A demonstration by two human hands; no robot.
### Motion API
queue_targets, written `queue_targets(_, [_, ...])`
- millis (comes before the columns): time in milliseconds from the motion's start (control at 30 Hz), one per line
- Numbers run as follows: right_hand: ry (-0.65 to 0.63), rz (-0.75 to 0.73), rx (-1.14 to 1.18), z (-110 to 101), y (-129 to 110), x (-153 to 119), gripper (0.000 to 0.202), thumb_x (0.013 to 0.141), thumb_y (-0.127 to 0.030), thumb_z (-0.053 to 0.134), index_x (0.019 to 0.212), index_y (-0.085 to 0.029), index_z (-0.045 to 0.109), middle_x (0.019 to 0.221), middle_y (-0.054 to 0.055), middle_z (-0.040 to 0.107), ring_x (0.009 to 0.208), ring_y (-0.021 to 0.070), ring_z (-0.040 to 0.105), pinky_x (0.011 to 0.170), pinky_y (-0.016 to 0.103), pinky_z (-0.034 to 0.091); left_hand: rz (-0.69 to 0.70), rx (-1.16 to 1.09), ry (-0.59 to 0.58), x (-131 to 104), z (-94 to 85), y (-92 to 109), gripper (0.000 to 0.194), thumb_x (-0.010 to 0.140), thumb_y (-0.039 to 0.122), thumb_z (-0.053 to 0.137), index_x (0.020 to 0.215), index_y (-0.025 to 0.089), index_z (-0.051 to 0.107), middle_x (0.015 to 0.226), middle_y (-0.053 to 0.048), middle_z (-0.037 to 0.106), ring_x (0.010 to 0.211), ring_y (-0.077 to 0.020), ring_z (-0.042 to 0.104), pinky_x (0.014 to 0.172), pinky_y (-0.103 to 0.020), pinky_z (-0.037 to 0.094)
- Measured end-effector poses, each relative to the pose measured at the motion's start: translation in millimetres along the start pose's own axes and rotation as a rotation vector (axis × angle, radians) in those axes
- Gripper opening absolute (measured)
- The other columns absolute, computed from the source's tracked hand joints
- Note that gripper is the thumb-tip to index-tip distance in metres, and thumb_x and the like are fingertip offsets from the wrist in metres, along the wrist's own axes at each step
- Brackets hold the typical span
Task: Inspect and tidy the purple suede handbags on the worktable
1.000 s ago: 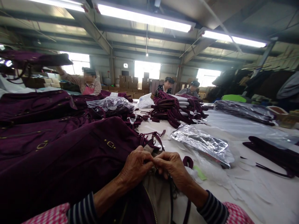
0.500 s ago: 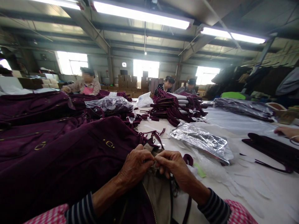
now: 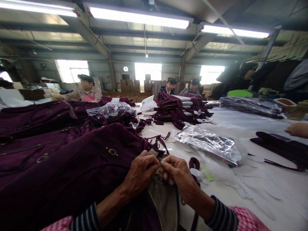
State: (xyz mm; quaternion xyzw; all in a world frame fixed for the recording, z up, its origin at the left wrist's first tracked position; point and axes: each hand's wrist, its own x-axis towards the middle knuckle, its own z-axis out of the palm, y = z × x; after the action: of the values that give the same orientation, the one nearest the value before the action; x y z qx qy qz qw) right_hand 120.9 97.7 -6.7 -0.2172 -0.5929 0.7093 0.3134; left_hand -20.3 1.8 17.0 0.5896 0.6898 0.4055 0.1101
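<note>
Since a second ago, the co-worker (image 3: 89, 93) at the far left has brought a raised arm down, and another person's hand (image 3: 297, 129) has come in at the right edge. Your own hands have hardly shifted. Your left hand (image 3: 141, 173) and right hand (image 3: 180, 176) meet over the open bag (image 3: 165, 202), which lies directly in front of you, its pale lining showing beside the zipper (image 3: 155, 207). On each hand your thumb and forefinger are pinched together, the tips of the two hands almost touching; whatever sits between those fingers (image 3: 166, 165) is too small to tell. To your left lies a purple bag (image 3: 84, 173) with a brass buckle (image 3: 112, 151). Just beyond your right wrist, a purple loop (image 3: 193, 159) and a green slip (image 3: 209, 175) rest on the white tabletop (image 3: 288, 202). Farther out are a shiny plastic packet (image 3: 208, 144) and, behind it, a stack of purple pieces (image 3: 175, 112).
</note>
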Motion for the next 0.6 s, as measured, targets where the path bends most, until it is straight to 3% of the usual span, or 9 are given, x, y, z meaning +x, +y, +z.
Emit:
queue_targets(267, [0.035,-0.032,0.126,7,4,-1,0.037,0.073,-0.045,0.081,0.074,-0.014,0.061,0.062,0.000,0.064,0.042,0.0046,0.044,0.037,0.015,0.027,0.001,-0.059,0.015,-3,0.6,0,0.021,0.088,0.032,0.061,0.075,0.019,0.072,0.079,-0.002,0.057,0.077,-0.0174,0.057,0.072,-0.028,0.039])
queue_targets(500, [0.037,-0.086,-0.028,10,10,1,0.031,0.078,-0.041,0.075,0.072,-0.015,0.059,0.059,-0.001,0.062,0.041,0.0046,0.040,0.040,0.018,0.026,-0.007,-0.049,0.027,-5,6.8,-7,0.024,0.088,0.032,0.059,0.074,0.019,0.073,0.078,-0.002,0.055,0.077,-0.0187,0.057,0.071,-0.029,0.040])
queue_targets(600, [-0.044,-0.131,-0.156,2,4,8,0.029,0.080,-0.040,0.073,0.071,-0.016,0.059,0.059,-0.001,0.062,0.042,0.0073,0.045,0.042,0.020,0.032,-0.012,0.050,-0.023,-3,5.9,-5,0.020,0.087,0.028,0.059,0.074,0.020,0.073,0.079,-0.003,0.056,0.078,-0.0203,0.058,0.072,-0.030,0.043])
